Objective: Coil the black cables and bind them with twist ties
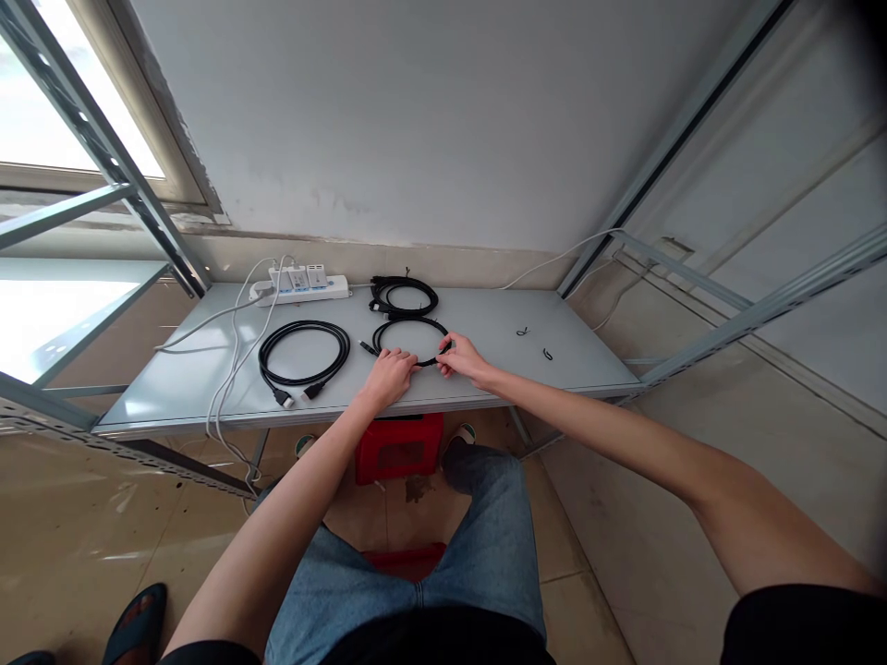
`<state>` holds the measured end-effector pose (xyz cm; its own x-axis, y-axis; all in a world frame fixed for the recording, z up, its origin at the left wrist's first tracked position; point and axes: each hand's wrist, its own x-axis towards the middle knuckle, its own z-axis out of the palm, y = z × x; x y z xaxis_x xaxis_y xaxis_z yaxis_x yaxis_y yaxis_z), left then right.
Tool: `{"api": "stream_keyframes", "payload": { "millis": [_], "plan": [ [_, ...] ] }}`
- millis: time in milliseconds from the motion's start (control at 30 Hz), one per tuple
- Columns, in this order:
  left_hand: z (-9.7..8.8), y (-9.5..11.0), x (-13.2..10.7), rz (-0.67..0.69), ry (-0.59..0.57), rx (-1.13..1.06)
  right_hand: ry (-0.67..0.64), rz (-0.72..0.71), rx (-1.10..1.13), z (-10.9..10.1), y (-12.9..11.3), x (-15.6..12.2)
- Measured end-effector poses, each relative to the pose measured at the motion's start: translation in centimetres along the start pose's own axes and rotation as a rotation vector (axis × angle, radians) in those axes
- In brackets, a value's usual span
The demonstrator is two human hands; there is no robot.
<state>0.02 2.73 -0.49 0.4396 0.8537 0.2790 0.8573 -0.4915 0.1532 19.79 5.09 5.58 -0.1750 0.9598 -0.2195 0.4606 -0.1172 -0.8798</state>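
Note:
A coiled black cable (426, 321) lies near the front edge of the grey shelf, with a plug end at its left. My left hand (392, 374) rests over the near side of this coil, fingers closed on it. At the coil's right side my right hand (461, 358) pinches the cable between thumb and fingers. Whatever else the fingertips hold is too small to tell. Left of my hands sits another black cable coil (305, 324) with two connector ends toward me. A third black coil (378, 294), with a tie sticking up, lies behind.
A white power strip (325, 288) with plugged-in adapters stands at the back left, and white cords (236, 360) hang over the shelf's front. Two small black ties (523, 332) lie at the right. Metal posts (596, 249) frame the shelf (485, 309). Below is a red stool (400, 448).

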Motion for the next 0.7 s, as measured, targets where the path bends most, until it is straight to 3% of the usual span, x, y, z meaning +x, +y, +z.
{"api": "stream_keyframes", "payload": {
  "millis": [67, 267, 400, 700],
  "plan": [
    [0.1, 0.0, 0.0, 0.005, 0.008, 0.005, -0.056, 0.107, 0.133, -0.2, -0.2, 0.1],
    [-0.1, 0.2, 0.0, 0.003, -0.003, 0.013, -0.296, 0.158, 0.276, -0.7, -0.3, -0.1],
    [-0.1, 0.2, 0.0, 0.001, 0.000, 0.013, -0.296, 0.122, 0.318, -0.7, 0.1, -0.2],
    [0.0, 0.1, 0.0, 0.001, -0.007, 0.002, -0.220, -0.121, 0.226, -0.2, 1.4, 0.3]
  ]
}}
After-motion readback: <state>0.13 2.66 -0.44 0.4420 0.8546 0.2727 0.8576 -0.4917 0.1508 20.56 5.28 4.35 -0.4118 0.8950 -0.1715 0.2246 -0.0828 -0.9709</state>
